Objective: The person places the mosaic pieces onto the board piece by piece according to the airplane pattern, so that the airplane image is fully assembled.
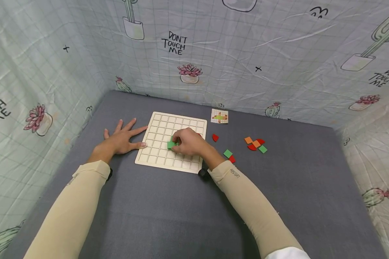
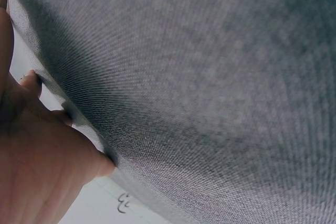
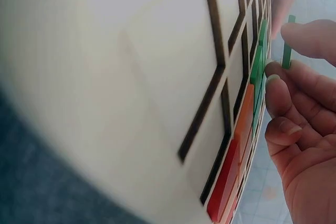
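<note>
My right hand point(image 1: 189, 141) pinches a green square tile point(image 3: 288, 43) between thumb and fingers, over the pale gridded board point(image 1: 152, 153). In the right wrist view, the tile stands on edge, slightly apart from the board. Set in the grid are green tiles point(image 3: 256, 67), orange tiles point(image 3: 243, 116) and red tiles point(image 3: 223, 179), which the right hand mostly covers in the head view. My left hand point(image 1: 118, 141) lies spread on the grey table; its thumb and index fingertips touch the board's left edge. The left wrist view shows part of that hand point(image 2: 44, 156) and grey cloth.
A small pattern card point(image 1: 219, 116) lies behind the board. To the right are a red quarter-round piece point(image 1: 215, 137), a green tile point(image 1: 228, 153) beside another red piece point(image 1: 232, 159), and a cluster with orange tiles point(image 1: 248, 140). Printed cloth point(image 1: 214, 54) walls the table.
</note>
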The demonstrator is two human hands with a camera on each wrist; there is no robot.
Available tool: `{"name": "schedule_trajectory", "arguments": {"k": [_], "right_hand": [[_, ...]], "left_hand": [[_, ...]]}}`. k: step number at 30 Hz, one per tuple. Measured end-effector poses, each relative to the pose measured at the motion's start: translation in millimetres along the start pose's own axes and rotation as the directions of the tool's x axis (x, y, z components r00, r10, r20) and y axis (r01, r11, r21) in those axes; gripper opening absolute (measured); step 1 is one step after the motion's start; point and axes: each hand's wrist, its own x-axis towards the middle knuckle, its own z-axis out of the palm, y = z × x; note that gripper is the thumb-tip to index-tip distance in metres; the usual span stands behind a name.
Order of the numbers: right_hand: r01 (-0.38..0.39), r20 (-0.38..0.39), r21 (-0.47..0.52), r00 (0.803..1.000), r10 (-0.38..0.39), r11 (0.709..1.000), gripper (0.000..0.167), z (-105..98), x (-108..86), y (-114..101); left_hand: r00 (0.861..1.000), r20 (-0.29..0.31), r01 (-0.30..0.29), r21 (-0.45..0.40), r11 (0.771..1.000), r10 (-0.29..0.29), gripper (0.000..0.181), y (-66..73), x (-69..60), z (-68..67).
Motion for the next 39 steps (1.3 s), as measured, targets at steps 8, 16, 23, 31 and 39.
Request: {"name": "schedule_trajectory", "arguments": {"k": [8,16,23,31,39], "right_hand": [[-0.034,-0.051,-0.025,0.998,0.033,0.999,0.020,3,8.5,-4],[-0.083,-0.087,-0.019,0.993,0.081,0.996,0.023,5,13.1,-8],[-0.124,-0.081,0.000,0.989,0.123,0.992,0.023,6,19.6,-7],[-0.135,-0.074,0.004,0.988,0.135,0.991,0.025,5,25.5,-10],[-0.168,-0.062,0.003,0.984,0.168,0.986,0.024,4,30.3,-12]], "left_hand": [[1.000,-0.003,0.004,-0.036,0.999,-0.004,0.096,10.7,-10.2,-5.5],[1.000,0.019,0.016,0.008,1.000,-0.016,0.087,21.0,-15.1,-11.5],[1.000,0.022,0.016,0.013,1.000,-0.016,0.086,20.8,-15.8,-11.3],[1.000,0.016,0.020,0.004,1.000,-0.020,0.090,16.6,-14.9,-10.1],[1.000,0.013,0.017,0.010,1.000,-0.018,0.090,16.6,-14.9,-9.6]]}}
